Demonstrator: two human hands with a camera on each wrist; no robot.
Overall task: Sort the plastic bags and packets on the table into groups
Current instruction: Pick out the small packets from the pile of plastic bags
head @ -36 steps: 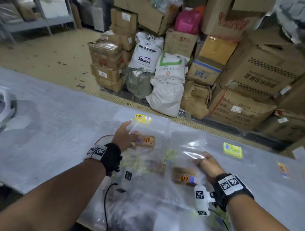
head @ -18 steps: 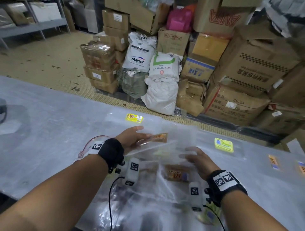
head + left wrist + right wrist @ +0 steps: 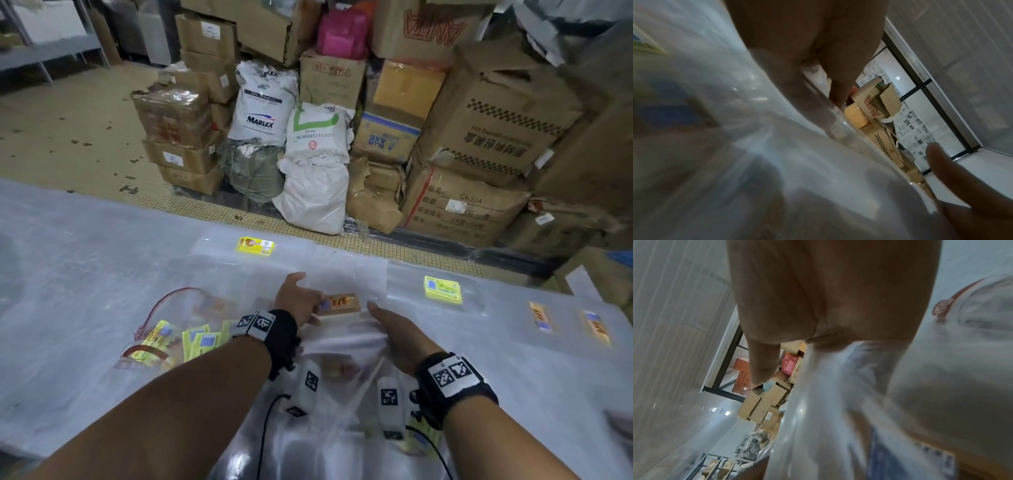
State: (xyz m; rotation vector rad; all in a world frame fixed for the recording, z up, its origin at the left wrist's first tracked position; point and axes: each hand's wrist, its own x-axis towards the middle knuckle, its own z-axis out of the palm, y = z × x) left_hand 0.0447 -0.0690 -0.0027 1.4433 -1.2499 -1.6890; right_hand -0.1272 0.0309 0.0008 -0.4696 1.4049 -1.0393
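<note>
The head view is dim and soft, with a cool grey cast on the tabletop [image 3: 85,260] and pale glare on the clear plastic near the bottom edge. Its corners bend and smear, worst at the right. Both wrist views are heavily blurred up close; only the distant cardboard boxes [image 3: 869,105] and bright windows [image 3: 925,123] look fairly sharp.

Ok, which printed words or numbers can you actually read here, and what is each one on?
"MARLEX": white sack.
"LOTTE CHEMICAL", upside down: green-marked sack.
"BLUE AXE", upside down: blue-striped carton.
"ANITA": top carton.
"GH204": lower carton.
Bag labels on the table: too blurred.
</note>
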